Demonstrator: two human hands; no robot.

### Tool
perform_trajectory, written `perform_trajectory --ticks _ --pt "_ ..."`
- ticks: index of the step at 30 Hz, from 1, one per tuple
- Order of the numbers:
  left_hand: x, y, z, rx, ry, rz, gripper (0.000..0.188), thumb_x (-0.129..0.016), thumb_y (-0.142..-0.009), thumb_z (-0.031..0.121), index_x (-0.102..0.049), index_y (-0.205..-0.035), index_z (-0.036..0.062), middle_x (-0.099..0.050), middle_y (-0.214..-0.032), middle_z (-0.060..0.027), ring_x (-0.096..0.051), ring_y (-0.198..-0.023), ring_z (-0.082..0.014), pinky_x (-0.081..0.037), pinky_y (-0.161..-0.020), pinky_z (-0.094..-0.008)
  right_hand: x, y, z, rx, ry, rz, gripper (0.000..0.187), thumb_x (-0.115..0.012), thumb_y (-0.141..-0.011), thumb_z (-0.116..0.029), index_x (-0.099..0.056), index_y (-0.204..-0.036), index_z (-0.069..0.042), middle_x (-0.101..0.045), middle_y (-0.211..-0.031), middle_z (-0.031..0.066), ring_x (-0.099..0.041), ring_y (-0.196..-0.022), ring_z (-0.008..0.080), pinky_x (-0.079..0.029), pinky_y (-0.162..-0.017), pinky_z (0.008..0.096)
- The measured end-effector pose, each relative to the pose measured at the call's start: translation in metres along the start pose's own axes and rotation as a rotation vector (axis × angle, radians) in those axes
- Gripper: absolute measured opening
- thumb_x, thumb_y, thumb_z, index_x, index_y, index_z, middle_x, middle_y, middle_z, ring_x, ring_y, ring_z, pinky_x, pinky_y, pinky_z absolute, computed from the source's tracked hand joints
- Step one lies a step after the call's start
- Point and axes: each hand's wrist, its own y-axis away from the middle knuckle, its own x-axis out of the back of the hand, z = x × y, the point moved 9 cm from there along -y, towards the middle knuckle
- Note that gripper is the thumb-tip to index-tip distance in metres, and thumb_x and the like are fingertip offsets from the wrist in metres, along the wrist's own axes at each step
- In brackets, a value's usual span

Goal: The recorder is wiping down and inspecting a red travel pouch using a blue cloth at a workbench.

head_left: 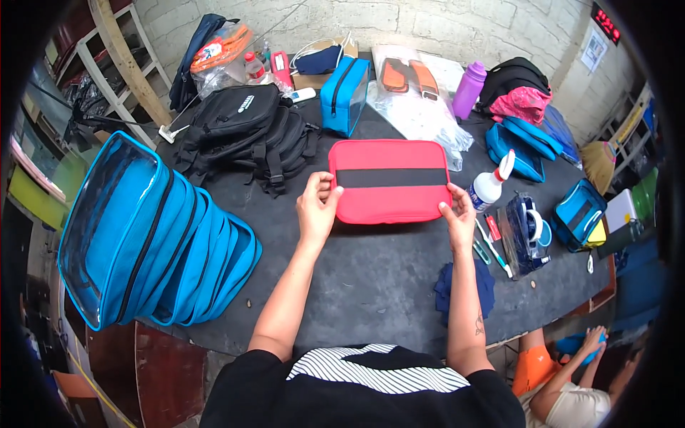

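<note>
A red zippered pouch (389, 203) with a wide black band across it is held up over the dark table, its broad face turned toward me. My left hand (317, 207) grips its left edge, thumb on the face and fingers behind. At the opposite edge my right hand (460, 214) pinches the lower right corner in the same way. Beyond the pouch stands a blue case (345, 96) with a black zipper. A white spray bottle (488, 187) is close to my right hand. Below that forearm lies a crumpled navy cloth (457, 289).
At left leans a row of blue clear-sided bags (143, 242). A black backpack (239, 121) lies behind them. Farther back are a purple bottle (469, 90) and plastic sheets (407, 118). A tape dispenser (524, 235) and brush (497, 246) lie right. Another person (571, 385) sits lower right.
</note>
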Motion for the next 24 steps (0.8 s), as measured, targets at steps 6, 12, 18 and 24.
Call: perform_trajectory --ticks 6,12,18,24 --pt "0.001 -0.003 -0.030 0.186 0.266 -0.012 0.028 -0.051 -0.099 0.020 -0.056 -0.120 0.0019 -0.068 -0.103 -0.0114 -0.066 -0.084 -0.0144 -0.052 -0.072 -0.0268 0.013 0.002 0.008 -0.069 -0.065 0.040 0.041 -0.062 -0.087 0.000 -0.053 -0.126 0.003 -0.061 -0.118 0.0110 -0.058 -0.108 0.0154 -0.044 -0.094 0.0273" --pt "-0.021 0.007 -0.028 0.400 0.515 -0.396 0.052 -0.067 -0.088 0.018 -0.050 -0.133 -0.0009 -0.061 -0.123 -0.0122 -0.059 -0.109 -0.0171 -0.044 -0.090 -0.0292 0.023 -0.015 -0.010 -0.020 -0.259 0.003 0.048 -0.052 -0.097 -0.038 -0.051 -0.130 -0.003 -0.062 -0.098 0.0023 -0.052 -0.080 0.0054 -0.037 -0.071 0.0204" --pt "-0.021 -0.035 -0.076 0.469 0.416 -0.244 0.052 -0.053 -0.097 0.042 -0.054 -0.127 -0.0008 -0.064 -0.119 -0.0094 -0.061 -0.106 -0.0176 -0.045 -0.094 -0.0349 -0.006 -0.038 -0.014 -0.109 0.085 -0.183 0.063 -0.049 -0.095 -0.052 -0.043 -0.140 -0.007 -0.054 -0.128 0.0084 -0.048 -0.117 0.0167 -0.036 -0.094 0.0293" --pt "-0.028 -0.058 -0.055 0.297 0.396 -0.147 0.063 -0.043 -0.099 0.050 -0.038 -0.145 0.0060 -0.043 -0.146 -0.0066 -0.037 -0.135 -0.0180 -0.024 -0.112 -0.0351 -0.020 -0.048 0.038 -0.185 0.074 -0.230 0.077 -0.037 -0.093 -0.067 -0.035 -0.147 -0.013 -0.042 -0.145 0.0078 -0.035 -0.136 0.0234 -0.023 -0.110 0.0498"
